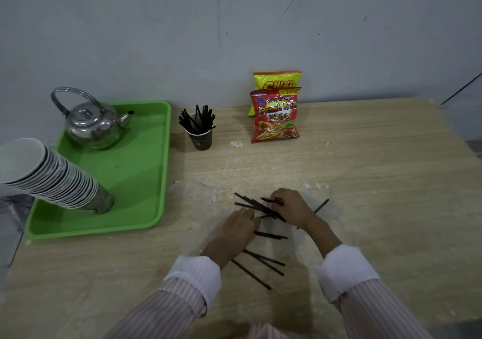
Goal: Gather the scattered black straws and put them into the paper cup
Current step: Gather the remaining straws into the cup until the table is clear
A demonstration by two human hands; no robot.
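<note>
Nearby, snack bags and a green tray flank the paper cup.

Right hand pinches straws; left hand flat.

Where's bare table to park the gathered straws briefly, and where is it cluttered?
Bare table lies right of the snack bags, and between the paper cup and the loose straws. The middle of the green tray is mostly free. Crowded: around the left hand and right hand, where those straws cross.
</note>
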